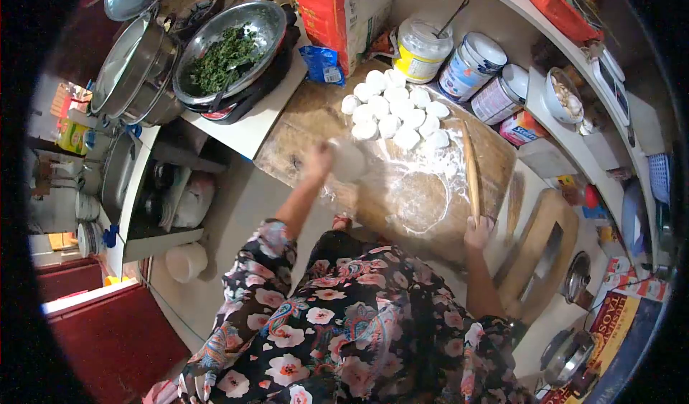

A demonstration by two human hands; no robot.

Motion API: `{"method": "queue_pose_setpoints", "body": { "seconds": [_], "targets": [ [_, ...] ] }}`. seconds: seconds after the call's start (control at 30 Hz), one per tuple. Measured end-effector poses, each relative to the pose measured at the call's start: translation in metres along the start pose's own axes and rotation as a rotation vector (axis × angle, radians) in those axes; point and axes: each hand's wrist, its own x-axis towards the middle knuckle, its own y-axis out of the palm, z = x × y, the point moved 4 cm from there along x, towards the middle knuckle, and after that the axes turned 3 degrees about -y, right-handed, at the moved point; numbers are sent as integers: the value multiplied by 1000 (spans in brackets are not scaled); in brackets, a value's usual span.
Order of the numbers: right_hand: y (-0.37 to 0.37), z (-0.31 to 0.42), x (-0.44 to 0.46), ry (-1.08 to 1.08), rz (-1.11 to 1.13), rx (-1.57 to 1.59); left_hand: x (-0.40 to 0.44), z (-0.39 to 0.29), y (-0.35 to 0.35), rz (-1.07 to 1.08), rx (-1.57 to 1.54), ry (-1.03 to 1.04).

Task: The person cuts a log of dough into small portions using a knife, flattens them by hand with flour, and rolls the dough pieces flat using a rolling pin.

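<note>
While holding a round sheet of dough (349, 161) by one edge in the left hand (318, 160), grips a slim wooden rolling pin (471, 167) near its lower end in the right hand (479, 232), with fingers closed around the wood. Shows the sheet as pale, thin and roughly circular, blurred, above the left part of a wooden board (298, 127). Cannot tell each left finger's exact place because of the blur. Shows towards the back of the board a crowded group of white dough pieces (390, 125), rounded and floury, many touching. Has white flour (430, 167) spread around the middle, with a curved rim of it enclosing a round, barer patch. Leads, on the left, to a white counter (240, 127) bearing a steel bowl (270, 29) of chopped greens (226, 59). Includes, behind the pieces, a yellow-labelled jar (423, 53) with tins (463, 73) beside it, and at lower left a red cabinet (118, 332).
</note>
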Motion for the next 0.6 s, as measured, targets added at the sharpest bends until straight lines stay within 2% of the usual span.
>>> {"method": "queue_pose_setpoints", "body": {
  "seconds": [0.07, 0.2, 0.27, 0.3, 0.33, 0.37, 0.4, 0.43, 0.47, 0.5, 0.53, 0.6],
  "targets": [
    [-2, 0, -3, -3, -34, -22, 22, 7, -39, -56, 127, 34],
    [-12, -1, -10, 38, -62, -7, 27, 11, -50, -145, 263, 124],
    [-22, 2, -11, 44, -29, -8, 10, -15, -42, -263, 597, 397],
    [-32, 10, -11, 51, -30, -21, 21, -12, -24, -218, 599, 525],
    [-42, 24, -9, 162, 44, -43, 21, -25, -16, -203, 591, 529],
    [-47, 29, -10, 275, 116, -66, 14, -46, -2, -47, 547, 466],
    [-43, 23, -12, 288, 111, -83, 9, -61, 16, 109, 502, 403],
    [-40, 24, -14, 139, -25, -117, 10, -70, 34, 129, 494, 410],
    [-40, 22, -17, -12, -157, -152, 12, -77, 47, 110, 430, 310],
    [-44, 25, -17, 78, -36, -48, 12, -81, 57, 90, 370, 208],
    [-43, 22, -18, 89, -39, -61, 10, -87, 66, 107, 365, 214],
    [-41, 23, -18, 36, -28, -31, 5, -94, 75, -37, 470, 179]
  ]
}}
